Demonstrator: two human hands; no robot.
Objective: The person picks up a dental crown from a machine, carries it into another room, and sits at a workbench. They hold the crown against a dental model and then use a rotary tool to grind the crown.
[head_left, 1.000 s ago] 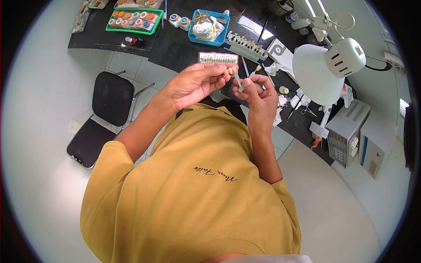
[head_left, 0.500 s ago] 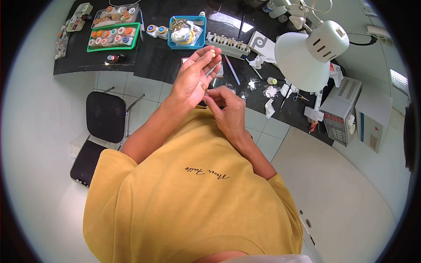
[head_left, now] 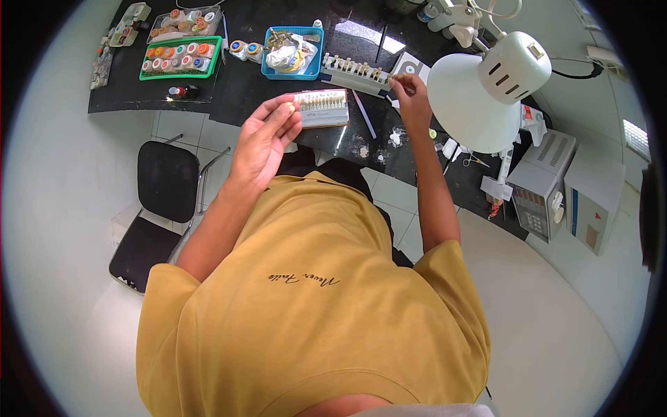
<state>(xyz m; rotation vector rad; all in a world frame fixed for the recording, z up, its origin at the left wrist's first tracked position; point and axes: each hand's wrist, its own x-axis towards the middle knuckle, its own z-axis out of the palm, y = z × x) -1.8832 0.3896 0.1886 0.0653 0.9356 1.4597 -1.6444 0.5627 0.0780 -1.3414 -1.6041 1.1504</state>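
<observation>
Head view: left hand [head_left: 261, 144] pinches a small pale piece [head_left: 292, 107], partly hidden; right hand [head_left: 415, 104] is at the white rack [head_left: 354, 76], its grip too obscured to determine.

Glossy black tabletop [head_left: 236, 94]

The left hand [head_left: 260, 149] is raised with palm turned up, its fingers [head_left: 285, 111] pinched together; the right arm [head_left: 436, 184] stretches farther out, the right hand [head_left: 415, 104] bent inward.
</observation>
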